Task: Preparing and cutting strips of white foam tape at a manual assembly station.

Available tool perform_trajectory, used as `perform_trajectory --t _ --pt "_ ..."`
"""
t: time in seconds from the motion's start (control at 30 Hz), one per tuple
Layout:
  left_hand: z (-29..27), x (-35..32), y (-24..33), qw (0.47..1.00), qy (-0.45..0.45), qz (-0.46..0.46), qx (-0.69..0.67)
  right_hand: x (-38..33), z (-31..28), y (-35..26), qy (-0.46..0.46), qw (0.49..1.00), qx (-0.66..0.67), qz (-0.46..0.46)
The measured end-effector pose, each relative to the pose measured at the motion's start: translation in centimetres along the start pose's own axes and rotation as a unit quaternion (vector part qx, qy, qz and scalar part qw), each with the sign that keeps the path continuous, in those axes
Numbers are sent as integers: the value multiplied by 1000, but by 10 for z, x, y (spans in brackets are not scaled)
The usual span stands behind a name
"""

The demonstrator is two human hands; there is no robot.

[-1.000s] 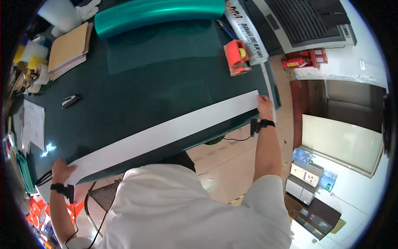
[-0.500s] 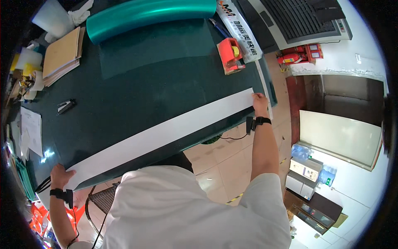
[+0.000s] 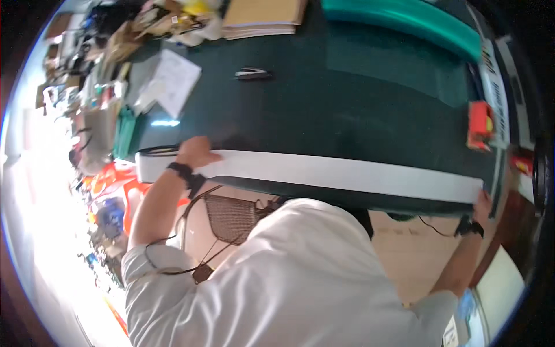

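A long, narrow white strip, looking like paper or thin board, lies flat along the near edge of the dark green tabletop. Its left part is under my left hand, which is closed on it with the thumb extended over the surface. At the far right end, my right hand pinches the strip's corner between thumb and fingers. Both wrists wear black bands with small devices. A loop of black cable lies just left of my left hand.
A black stapler and white paper sheets lie beyond my left hand. Farther back are a brown folder stack and a glossy green roll. A red tape dispenser stands at right. A wicker chair is below the edge.
The view has swung toward the left, so the table appears shifted right. Both hands stay at the two ends of the white strip, which keeps its place along the edge.
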State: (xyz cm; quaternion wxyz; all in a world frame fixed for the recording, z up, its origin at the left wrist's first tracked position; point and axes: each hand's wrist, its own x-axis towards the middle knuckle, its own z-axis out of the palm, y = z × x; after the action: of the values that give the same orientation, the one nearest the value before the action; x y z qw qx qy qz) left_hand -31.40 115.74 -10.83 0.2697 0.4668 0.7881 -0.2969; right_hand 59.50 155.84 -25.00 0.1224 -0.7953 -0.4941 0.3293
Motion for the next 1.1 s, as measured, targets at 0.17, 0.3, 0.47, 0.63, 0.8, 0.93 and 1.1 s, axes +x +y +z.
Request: perform_trajectory --t 0.17,0.3,0.47,0.63,0.8,0.93,1.1 --pt "-11 -22 7 998 -44 -40 13 38 16 29 26 996 0 -82" --pt "-22 -30 9 997 -55 -52 17 29 30 18 22 999 -23 -37" --pt "-16 -20 2 998 -43 -44 6 9 22 4 53 998 0 -44" --pt "-21 -26 5 997 -61 -53 9 -10 30 -21 28 997 -58 -40" --pt "-23 -24 11 995 -71 -68 13 -7 28 -19 13 1000 -21 19" --pt "-22 -22 14 996 -62 -65 12 -8 22 -26 35 999 -18 -2" --pt "-19 -25 16 996 -44 -80 14 -36 41 -50 35 999 36 17"
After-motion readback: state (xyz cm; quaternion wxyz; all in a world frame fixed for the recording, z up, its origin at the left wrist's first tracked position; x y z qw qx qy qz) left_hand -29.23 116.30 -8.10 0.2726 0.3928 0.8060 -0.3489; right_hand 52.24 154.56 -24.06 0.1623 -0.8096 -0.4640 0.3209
